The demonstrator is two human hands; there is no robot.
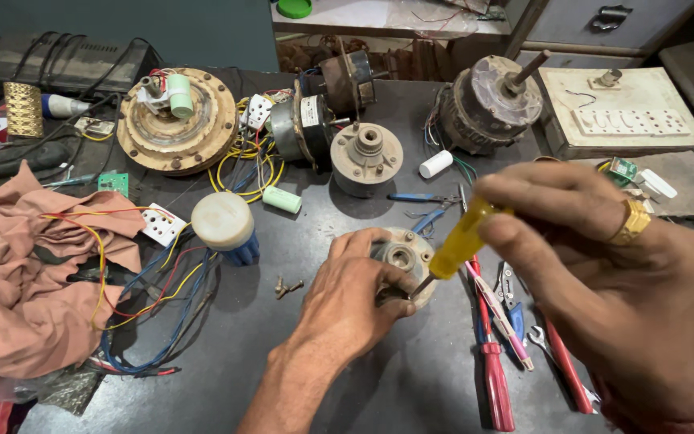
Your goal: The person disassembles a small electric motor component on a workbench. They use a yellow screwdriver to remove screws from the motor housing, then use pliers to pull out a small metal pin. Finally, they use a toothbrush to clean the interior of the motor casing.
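Right hand (pixel 604 265) gripped yellow-handled screwdriver (pixel 459 241), shaft slanting down-left, tip at the motor end cover (pixel 406 255) on the table (pixel 411 386); left hand (pixel 347 301) closed around the cover's near-left edge, steadying it.

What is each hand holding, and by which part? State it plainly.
The right hand holds a screwdriver by its yellow handle; the left hand steadies a round metal motor cover by its rim.

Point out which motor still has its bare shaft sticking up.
The round grey motor at the bench's far right; its thin shaft juts upward, unlike the others.
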